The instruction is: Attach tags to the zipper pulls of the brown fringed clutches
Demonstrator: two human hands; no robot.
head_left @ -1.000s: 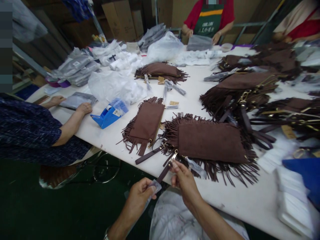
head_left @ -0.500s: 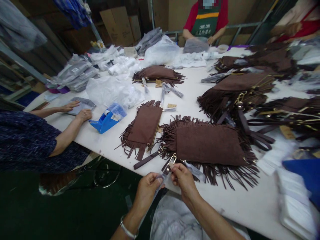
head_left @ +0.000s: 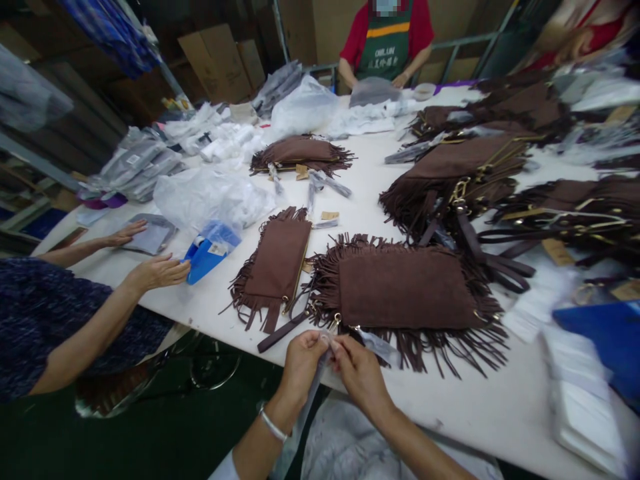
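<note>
My left hand (head_left: 304,363) and my right hand (head_left: 357,370) meet at the table's front edge, fingertips pinched on a clear plastic sleeve (head_left: 311,400) that hangs down between my forearms. A gold clasp (head_left: 336,321) shows just above my fingers, beside the large brown fringed bag (head_left: 410,287). The strap part under my fingers is hidden. To the left lies a smaller brown fringed bag (head_left: 277,257), with a dark wrist strap (head_left: 283,331) below it.
A blue tape dispenser (head_left: 207,257) stands at the left, close to a co-worker's hand (head_left: 160,272). Brown bags (head_left: 450,173) pile up at the right, near white plastic packs (head_left: 583,393). Another person (head_left: 387,47) is across the table.
My hands have come closer together, and my fingers now cover the strap end below the clasp. The co-worker's near hand has moved to the tape dispenser. The view has shifted slightly.
</note>
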